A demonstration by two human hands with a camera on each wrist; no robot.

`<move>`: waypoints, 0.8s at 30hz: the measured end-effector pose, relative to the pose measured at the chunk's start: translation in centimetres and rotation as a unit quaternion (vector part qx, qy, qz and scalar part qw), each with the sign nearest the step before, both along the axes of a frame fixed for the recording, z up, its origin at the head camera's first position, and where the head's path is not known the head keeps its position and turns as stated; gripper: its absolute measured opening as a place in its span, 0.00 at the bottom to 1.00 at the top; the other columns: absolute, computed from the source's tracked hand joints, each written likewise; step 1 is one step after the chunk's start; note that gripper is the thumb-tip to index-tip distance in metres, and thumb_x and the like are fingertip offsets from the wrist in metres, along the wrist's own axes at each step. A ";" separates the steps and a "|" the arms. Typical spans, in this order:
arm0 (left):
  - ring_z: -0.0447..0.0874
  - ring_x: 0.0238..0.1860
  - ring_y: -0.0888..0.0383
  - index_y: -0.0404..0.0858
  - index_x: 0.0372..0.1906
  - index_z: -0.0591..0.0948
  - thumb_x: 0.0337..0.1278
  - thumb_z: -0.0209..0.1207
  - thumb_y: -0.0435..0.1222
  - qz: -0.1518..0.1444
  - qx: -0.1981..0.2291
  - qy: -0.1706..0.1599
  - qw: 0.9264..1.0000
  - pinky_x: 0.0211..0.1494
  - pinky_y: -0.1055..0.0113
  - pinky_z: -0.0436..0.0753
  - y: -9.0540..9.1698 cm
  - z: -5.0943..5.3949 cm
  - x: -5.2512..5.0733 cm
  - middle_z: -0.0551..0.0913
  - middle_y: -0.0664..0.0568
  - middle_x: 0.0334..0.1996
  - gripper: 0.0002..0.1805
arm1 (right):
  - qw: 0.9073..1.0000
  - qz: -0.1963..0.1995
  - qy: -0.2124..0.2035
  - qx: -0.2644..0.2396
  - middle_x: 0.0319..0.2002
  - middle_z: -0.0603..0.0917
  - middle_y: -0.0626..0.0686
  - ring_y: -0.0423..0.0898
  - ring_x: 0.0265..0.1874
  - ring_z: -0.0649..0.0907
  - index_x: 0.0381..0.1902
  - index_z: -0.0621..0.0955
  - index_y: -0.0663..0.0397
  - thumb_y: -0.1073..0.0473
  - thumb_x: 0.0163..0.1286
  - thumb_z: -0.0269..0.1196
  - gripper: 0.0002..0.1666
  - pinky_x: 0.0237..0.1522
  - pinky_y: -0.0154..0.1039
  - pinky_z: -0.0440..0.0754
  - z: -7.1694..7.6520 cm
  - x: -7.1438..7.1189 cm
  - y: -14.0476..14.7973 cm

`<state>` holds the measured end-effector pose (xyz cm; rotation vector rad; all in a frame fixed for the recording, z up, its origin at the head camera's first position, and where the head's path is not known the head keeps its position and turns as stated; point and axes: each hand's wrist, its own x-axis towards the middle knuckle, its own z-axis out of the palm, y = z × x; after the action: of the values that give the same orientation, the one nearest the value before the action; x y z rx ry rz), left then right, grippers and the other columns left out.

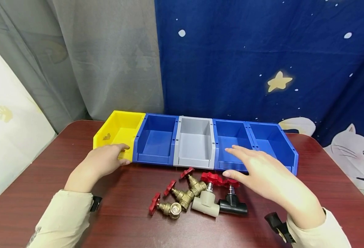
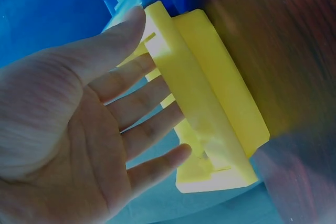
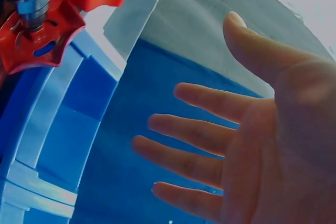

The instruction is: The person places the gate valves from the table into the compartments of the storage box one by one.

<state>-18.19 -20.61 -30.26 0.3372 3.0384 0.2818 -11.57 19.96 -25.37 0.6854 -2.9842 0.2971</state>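
My left hand (image 1: 103, 160) is at the front of the yellow bin (image 1: 127, 119), its fingers extended by the front lip in the left wrist view; whether they touch is unclear. Spread and holding nothing, my right hand (image 1: 262, 172) hovers above the right-hand blue bins (image 1: 234, 137). Below it lie a black plastic valve (image 1: 234, 207) and a pale grey plastic valve (image 1: 206, 204), both with red handwheels. Three brass valves with red handwheels are grouped to their left: a front one (image 1: 169, 209), a middle one (image 1: 183, 197) and a rear one (image 1: 196, 186).
The bins stand side by side in a row: yellow at the left, a blue bin (image 1: 157, 141), a grey bin (image 1: 195, 144), then two blue ones. They sit on a reddish-brown table (image 1: 123, 220). Grey and dark blue curtains (image 1: 219, 62) hang behind.
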 end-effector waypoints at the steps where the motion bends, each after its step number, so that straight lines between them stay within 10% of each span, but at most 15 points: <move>1: 0.79 0.46 0.40 0.30 0.61 0.76 0.59 0.67 0.46 0.000 -0.001 0.000 1.000 0.51 0.40 0.77 -0.1 -0.1 0.0 0.81 0.34 0.51 0.31 | 1.000 0.002 -0.003 0.001 0.65 0.76 0.56 0.60 0.61 0.77 0.69 0.74 0.49 0.33 0.68 0.60 0.39 0.60 0.61 0.72 0.0 0.1 -0.1; 24: 0.79 0.41 0.45 0.34 0.55 0.81 0.61 0.65 0.45 -0.023 0.025 -0.011 0.999 0.51 0.43 0.78 -1.0 0.0 -0.3 0.84 0.41 0.46 0.23 | 0.991 0.000 -0.129 0.033 0.56 0.82 0.54 0.55 0.54 0.81 0.62 0.78 0.51 0.34 0.53 0.73 0.44 0.54 0.59 0.77 -1.6 0.5 -1.3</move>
<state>-18.53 -21.59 -30.26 0.4046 3.0013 0.3574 -11.08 18.67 -26.95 0.7029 -3.2524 0.3115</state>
